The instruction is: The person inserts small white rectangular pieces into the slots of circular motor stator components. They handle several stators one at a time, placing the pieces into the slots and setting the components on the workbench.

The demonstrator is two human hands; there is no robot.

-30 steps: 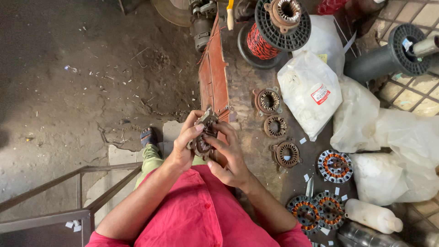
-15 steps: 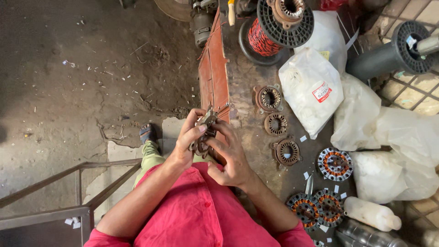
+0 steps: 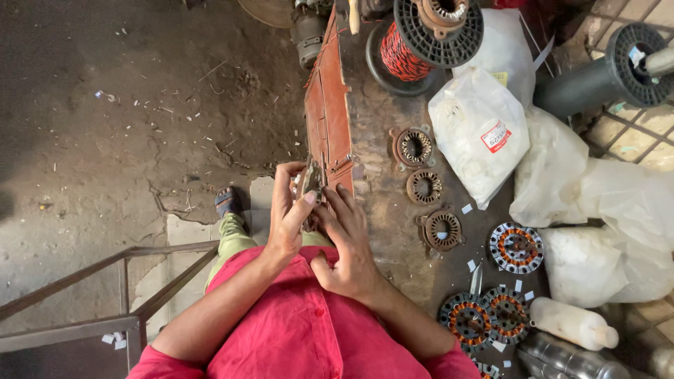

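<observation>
Head view: left hand [image 3: 286, 217] and right hand [image 3: 349, 242] both pinch small rusty metal stator [image 3: 309, 184] at workbench edge [image 3: 330, 126]; loose grip risks dropping it.

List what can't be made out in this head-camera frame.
- Small metal part, head view: mostly covered by the left hand and right hand; its kind and the grip are unclear.
- Wound stator, head view: cut off by the bottom edge.
- Black spool, head view: cut off by the right edge.
- White bag label, head view: too small to read.
</observation>
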